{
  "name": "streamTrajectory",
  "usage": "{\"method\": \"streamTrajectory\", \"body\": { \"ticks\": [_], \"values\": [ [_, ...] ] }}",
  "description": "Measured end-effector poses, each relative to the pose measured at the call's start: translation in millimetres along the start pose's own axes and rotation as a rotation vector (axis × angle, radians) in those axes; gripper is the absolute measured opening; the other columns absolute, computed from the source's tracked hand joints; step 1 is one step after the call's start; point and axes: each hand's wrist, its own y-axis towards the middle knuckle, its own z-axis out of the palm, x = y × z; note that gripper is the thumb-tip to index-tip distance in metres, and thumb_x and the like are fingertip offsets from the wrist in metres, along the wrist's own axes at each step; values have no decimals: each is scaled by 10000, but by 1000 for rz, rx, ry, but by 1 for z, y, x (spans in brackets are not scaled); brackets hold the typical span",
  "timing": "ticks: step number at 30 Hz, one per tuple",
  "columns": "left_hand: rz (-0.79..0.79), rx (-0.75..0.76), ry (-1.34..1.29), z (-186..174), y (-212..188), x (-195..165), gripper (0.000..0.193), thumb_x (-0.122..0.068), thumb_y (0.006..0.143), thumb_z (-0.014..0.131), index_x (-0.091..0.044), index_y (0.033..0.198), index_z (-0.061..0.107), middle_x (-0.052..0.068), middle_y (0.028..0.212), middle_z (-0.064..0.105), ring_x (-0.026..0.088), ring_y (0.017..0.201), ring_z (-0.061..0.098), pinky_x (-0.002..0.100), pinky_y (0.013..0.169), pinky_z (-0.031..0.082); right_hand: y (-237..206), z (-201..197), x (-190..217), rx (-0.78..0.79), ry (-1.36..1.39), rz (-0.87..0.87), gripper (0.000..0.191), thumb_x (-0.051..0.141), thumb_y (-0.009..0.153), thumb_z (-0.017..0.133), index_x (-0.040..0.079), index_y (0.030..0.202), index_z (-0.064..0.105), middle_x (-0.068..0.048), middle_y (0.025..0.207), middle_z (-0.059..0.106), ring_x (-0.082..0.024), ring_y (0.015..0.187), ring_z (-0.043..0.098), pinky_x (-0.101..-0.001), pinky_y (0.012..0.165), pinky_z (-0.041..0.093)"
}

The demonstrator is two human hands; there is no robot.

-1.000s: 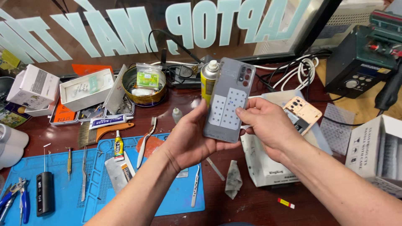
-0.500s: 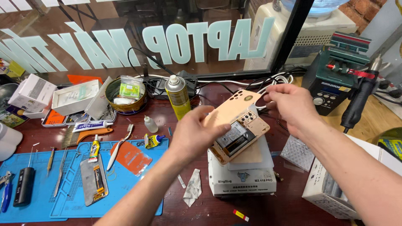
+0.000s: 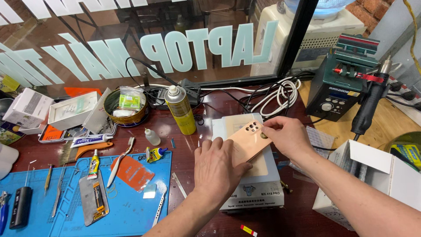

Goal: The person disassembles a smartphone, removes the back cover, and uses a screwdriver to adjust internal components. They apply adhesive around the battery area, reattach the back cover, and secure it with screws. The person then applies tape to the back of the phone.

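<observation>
Fingers (image 3: 263,127) on peach phone (image 3: 247,142) atop heater box (image 3: 252,193)

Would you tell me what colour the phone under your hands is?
Peach-pink back, clearest in the head view.

Counts on the worktop (image 3: 184,145):
- 2 hands: left hand (image 3: 218,169), right hand (image 3: 287,137), both on 1 peach phone back cover (image 3: 247,141).
- 1 white heating-plate box (image 3: 252,193) under it, mid worktop.
- 1 yellow spray can (image 3: 179,109).
- 1 blue mat (image 3: 74,206), front left corner.
- 1 orange card (image 3: 131,172) on the mat.
- 1 phone battery (image 3: 93,197) on the mat.
- 2 small glue tubes (image 3: 93,165), (image 3: 155,153).
- 1 small white dropper bottle (image 3: 152,137).
- 1 round tin (image 3: 127,116), back left.
- 1 soldering station (image 3: 337,85), back right corner.
- 1 open white carton (image 3: 372,175), right edge.
</observation>
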Motion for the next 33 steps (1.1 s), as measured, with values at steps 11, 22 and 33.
{"method": "streamTrajectory", "body": {
  "ticks": [11,22,33],
  "values": [
    [-3,33,17,0,-1,0,616,-472,747,827,-30,1133,643,126,1058,618,297,1061,533,460,916,393,-5,3,1,-43,-72,-36,204,232,848,773,103,1003,809,-49,851,807,-147,744,756,-305,686,572],
    [-116,-210,-89,12,-2,18,593,-471,834,729,-37,1222,615,157,1126,615,310,1059,538,476,919,410,0,-11,4,-324,24,-189,236,261,1009,682,56,1090,764,-73,858,763,-149,743,685,-303,685,519],
    [-718,-24,-10,58,-52,146,706,-524,855,691,-68,1370,536,223,1248,604,409,1191,560,515,1014,465,-11,-12,49,-274,108,-540,202,68,1011,598,37,1177,709,-77,973,763,-116,858,730,-272,753,566]
  ]
}}
